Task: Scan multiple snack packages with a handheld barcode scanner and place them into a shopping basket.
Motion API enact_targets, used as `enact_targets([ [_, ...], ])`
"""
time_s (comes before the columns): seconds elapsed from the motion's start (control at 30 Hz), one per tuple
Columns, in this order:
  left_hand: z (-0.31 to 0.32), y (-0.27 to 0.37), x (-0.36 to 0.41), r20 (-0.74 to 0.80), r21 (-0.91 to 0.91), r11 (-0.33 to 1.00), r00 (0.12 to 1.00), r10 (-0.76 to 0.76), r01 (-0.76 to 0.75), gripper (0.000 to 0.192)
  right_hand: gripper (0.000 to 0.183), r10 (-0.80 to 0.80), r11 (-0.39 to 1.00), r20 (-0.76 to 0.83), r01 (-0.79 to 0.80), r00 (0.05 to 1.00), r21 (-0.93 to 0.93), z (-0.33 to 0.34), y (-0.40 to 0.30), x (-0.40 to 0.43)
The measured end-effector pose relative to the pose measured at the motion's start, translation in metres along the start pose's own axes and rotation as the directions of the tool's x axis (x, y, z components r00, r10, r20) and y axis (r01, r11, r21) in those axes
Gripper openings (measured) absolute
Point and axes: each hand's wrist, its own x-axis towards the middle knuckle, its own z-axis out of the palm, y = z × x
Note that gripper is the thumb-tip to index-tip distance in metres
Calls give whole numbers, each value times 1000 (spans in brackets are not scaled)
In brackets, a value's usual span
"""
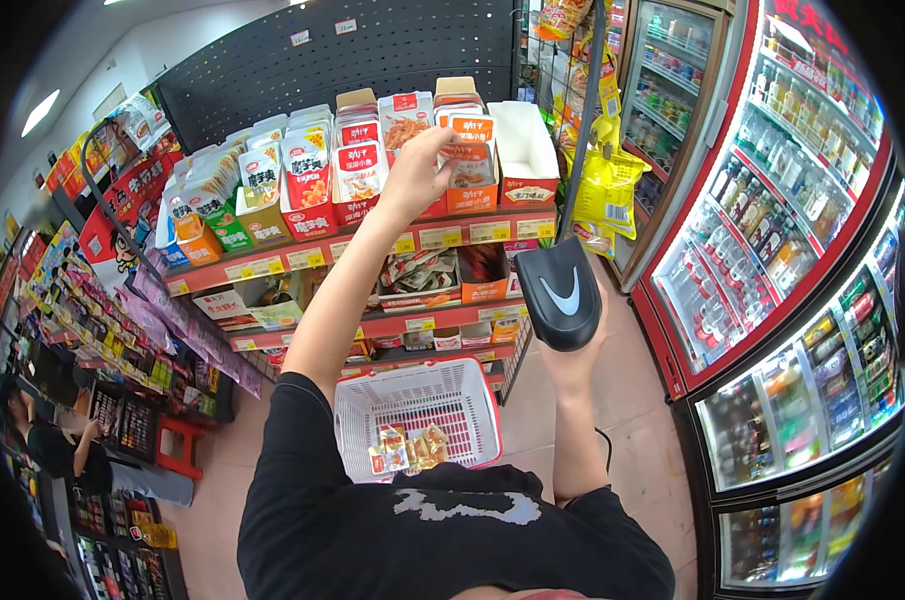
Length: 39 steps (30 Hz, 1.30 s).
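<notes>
My left hand reaches to the top shelf, its fingertips at the upper left part of an orange-and-white snack packet in an orange display box; whether they grip it cannot be told. In my right hand is a black handheld barcode scanner, held upright at the shelf's right end. Left of the orange box stand red boxes of snack packets; to its right is a mostly empty white-and-red box. Below my arms, a white plastic shopping basket with a red rim holds several small packets.
Lit drink refrigerators line the right side. Yellow snack bags hang from a wire rack beside the shelf end. At the left are hanging snack packets, a red stool and another person. Lower shelves hold more boxes.
</notes>
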Motion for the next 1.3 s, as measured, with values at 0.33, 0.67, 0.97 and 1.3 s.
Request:
enact_targets([
  [0.33, -57, 17, -47, -333, -679, 732, 913, -235, -59, 8, 64, 16, 999, 28, -15, 999, -42, 13, -19, -17],
  [0.67, -113, 2, -153, -177, -924, 382, 913, -368, -25, 19, 68, 186, 960, 379, -250, 906, 128, 37, -26, -43],
  [0.97, -162, 10, -213, -24, -892, 435, 949, -315, 122, 24, 89, 218, 855, 711, -483, 668, 191, 83, -53, -57],
  [1.3, -169, 12, -268, 59, -892, 379, 895, -442, 246, 21, 77, 267, 869, 780, -491, 565, 58, 101, -47, -78],
])
